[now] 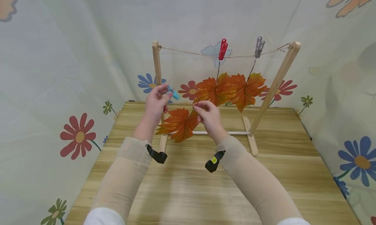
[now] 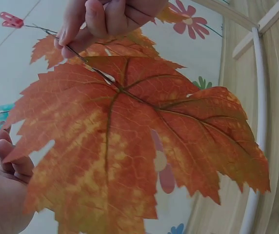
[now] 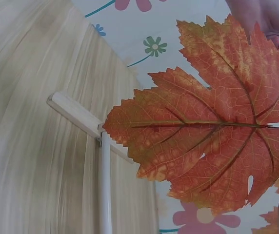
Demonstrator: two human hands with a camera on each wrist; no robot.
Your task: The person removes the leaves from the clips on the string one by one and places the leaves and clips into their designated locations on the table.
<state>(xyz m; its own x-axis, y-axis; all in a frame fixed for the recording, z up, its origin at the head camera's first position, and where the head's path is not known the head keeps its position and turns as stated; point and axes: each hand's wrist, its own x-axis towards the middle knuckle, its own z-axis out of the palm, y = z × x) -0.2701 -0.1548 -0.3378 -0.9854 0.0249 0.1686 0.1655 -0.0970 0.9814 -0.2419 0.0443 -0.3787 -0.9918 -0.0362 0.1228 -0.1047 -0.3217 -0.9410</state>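
Note:
My left hand [image 1: 156, 102] pinches a light blue clothespin [image 1: 173, 92] near the left post of a wooden stand. My right hand [image 1: 210, 119] pinches the dark stem of an orange maple leaf [image 1: 180, 124], which hangs below and left of those fingers. In the left wrist view the same leaf [image 2: 129, 131] fills the middle, and part of the blue clothespin [image 2: 0, 117] shows at the left edge. Two more leaves hang from a string [image 1: 188, 52], one under a red clothespin [image 1: 223, 49], the other under a grey clothespin [image 1: 259, 47].
The string runs between the left post [image 1: 157, 63] and the right post [image 1: 276, 84]. A white rod [image 1: 232, 133] joins the stand's feet low down. Beneath lies a wood-grain table [image 1: 188, 185], and a flower-printed cloth [image 1: 88, 55] surrounds it.

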